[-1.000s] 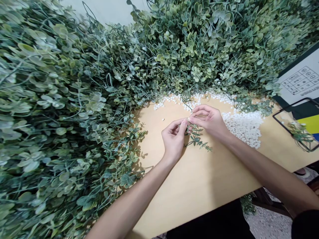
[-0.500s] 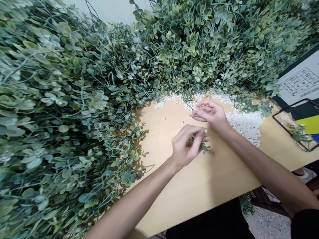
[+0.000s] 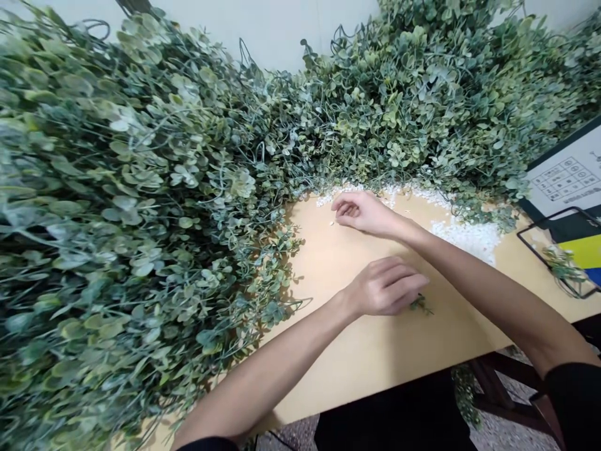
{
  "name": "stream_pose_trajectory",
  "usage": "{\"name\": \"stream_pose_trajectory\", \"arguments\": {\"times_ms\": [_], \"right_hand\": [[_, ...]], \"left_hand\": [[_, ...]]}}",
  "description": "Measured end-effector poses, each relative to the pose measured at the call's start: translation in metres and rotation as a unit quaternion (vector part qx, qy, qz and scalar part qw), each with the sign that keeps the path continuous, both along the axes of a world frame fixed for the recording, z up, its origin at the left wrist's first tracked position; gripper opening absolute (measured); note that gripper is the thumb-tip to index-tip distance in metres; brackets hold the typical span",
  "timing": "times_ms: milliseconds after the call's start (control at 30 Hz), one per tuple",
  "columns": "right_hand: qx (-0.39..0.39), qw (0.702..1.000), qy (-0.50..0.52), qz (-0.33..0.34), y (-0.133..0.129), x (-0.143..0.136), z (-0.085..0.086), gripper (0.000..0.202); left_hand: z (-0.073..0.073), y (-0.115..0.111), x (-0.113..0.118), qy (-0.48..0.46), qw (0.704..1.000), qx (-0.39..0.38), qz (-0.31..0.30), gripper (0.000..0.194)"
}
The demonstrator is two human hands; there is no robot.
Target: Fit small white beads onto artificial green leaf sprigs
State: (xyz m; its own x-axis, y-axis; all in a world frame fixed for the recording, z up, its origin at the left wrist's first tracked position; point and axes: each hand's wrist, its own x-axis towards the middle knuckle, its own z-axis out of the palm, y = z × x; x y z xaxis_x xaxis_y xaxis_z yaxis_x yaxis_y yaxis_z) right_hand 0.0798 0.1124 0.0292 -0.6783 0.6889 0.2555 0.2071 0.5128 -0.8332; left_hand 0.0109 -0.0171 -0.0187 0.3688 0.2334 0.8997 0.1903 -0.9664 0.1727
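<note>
My left hand [image 3: 389,286] is over the middle of the table, its fingers closed together. A small green leafy sprig [image 3: 422,305] pokes out from beneath its fingertips; the part under the hand is hidden. Farther back, my right hand [image 3: 364,211] is curled, thumb drawn toward the fingers, at the near edge of scattered small white pieces [image 3: 328,199]. Whatever its fingers hold, if anything, cannot be made out. One white piece [image 3: 332,223] lies on the wood just beside it.
Heaped leafy green stems [image 3: 188,188] cover the left and back of the wooden table [image 3: 347,357]. A white pile [image 3: 469,240] lies to the right. Beyond it are a black wire frame [image 3: 539,245] with stems inside and a printed sheet [image 3: 563,175]. A dark wooden stool [image 3: 504,376] stands below.
My view has shifted, so the scene sits lower and farther right. My right hand has moved left, toward the scattered white pieces. My left hand has turned, its fingers now hiding more of the sprig.
</note>
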Motion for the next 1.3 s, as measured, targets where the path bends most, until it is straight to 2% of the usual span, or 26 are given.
{"name": "stream_pose_trajectory", "arguments": {"times_ms": [133,233,367,467,533,633,733,800,867,933,1067,1100,1167,1300], "right_hand": [[0.016,0.998,-0.063,0.025,0.014,-0.022,-0.007,0.029],[0.065,0.993,-0.093,0.025,0.013,-0.024,-0.006,0.033],[0.142,0.984,-0.106,-0.019,0.002,0.002,0.006,0.035],[0.124,0.984,-0.044,-0.118,-0.008,0.039,0.013,0.027],[0.096,0.975,0.017,-0.201,-0.014,0.064,0.014,0.02],[0.054,0.949,0.126,-0.285,-0.021,0.09,0.006,0.026],[0.0,0.936,0.201,-0.29,-0.027,0.099,-0.005,0.032],[-0.034,0.936,0.215,-0.277,-0.031,0.099,-0.009,0.032],[-0.062,0.938,0.215,-0.264,-0.035,0.097,-0.01,0.032],[-0.088,0.94,0.212,-0.254,-0.039,0.095,-0.009,0.029],[-0.14,0.935,0.209,-0.249,-0.044,0.09,-0.008,0.03],[-0.15,0.934,0.211,-0.247,-0.045,0.089,-0.008,0.032],[-0.168,0.932,0.215,-0.239,-0.046,0.088,-0.009,0.036],[-0.209,0.923,0.235,-0.22,-0.047,0.086,-0.009,0.041]], "left_hand": [[0.001,0.001,0.0,0.021,0.999,0.038,-0.01,0.027],[-0.002,0.002,0.0,0.021,0.999,0.029,-0.01,0.028],[-0.004,0.0,-0.001,-0.019,0.998,-0.052,-0.009,0.029],[-0.002,-0.002,-0.002,-0.096,0.98,-0.174,0.019,0.023],[0.002,-0.001,-0.003,-0.158,0.943,-0.288,0.061,0.017],[0.01,0.005,-0.005,-0.278,0.839,-0.462,0.07,0.021],[0.017,0.013,-0.007,-0.353,0.759,-0.545,0.055,0.029],[0.019,0.016,-0.008,-0.381,0.731,-0.563,0.059,0.033],[0.02,0.017,-0.009,-0.379,0.728,-0.57,0.047,0.035],[0.019,0.017,-0.009,-0.361,0.741,-0.563,0.056,0.04],[0.018,0.016,-0.011,-0.3,0.786,-0.524,0.131,0.076],[0.018,0.016,-0.012,-0.29,0.791,-0.52,0.141,0.079],[0.018,0.016,-0.013,-0.282,0.786,-0.531,0.145,0.068],[0.017,0.016,-0.013,-0.287,0.755,-0.575,0.13,0.042]]}}
